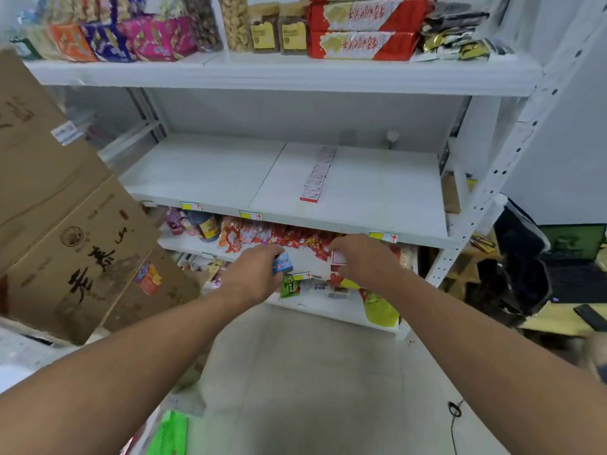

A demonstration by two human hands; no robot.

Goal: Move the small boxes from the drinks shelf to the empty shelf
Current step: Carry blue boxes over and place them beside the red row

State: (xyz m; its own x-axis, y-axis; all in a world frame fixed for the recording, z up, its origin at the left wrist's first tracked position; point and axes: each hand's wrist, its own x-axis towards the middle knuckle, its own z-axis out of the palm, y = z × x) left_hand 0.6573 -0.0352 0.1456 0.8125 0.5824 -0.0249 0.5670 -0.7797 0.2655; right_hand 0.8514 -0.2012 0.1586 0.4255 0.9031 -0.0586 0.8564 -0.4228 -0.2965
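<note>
Reaching down with both bare arms toward the low white shelf (308, 257) full of red snack bags (289, 238). Left hand (253, 274) curled round a small blue and white box (282, 262), holding it just in front of that low shelf's edge. Right hand (361, 257) down among the red bags, fingers bent over a small white box with red print (338, 257); cannot tell if truly gripping it or only touching. Above, on the wide white middle shelf (203, 172), a long row of small white and red boxes (317, 174) lined up one behind another from the front edge toward the back, near the middle of the board. Yellow price tags with red arrows (251, 215) stuck along that shelf's front edge. Higher up, on the top white shelf (282, 75), big red wrapped packs (361, 44), jars of nuts (235, 24) and bright pink and purple bags (154, 37). Leaning at the left, big brown cardboard boxes with black writing (75, 251). Below the snack shelf, a green packet (289, 285) and a yellow-green bag (381, 310) poking out. Grey floor (312, 389) under both arms. Off to the right, a black bag (519, 274) beside a yellow tabletop (551, 320).
</note>
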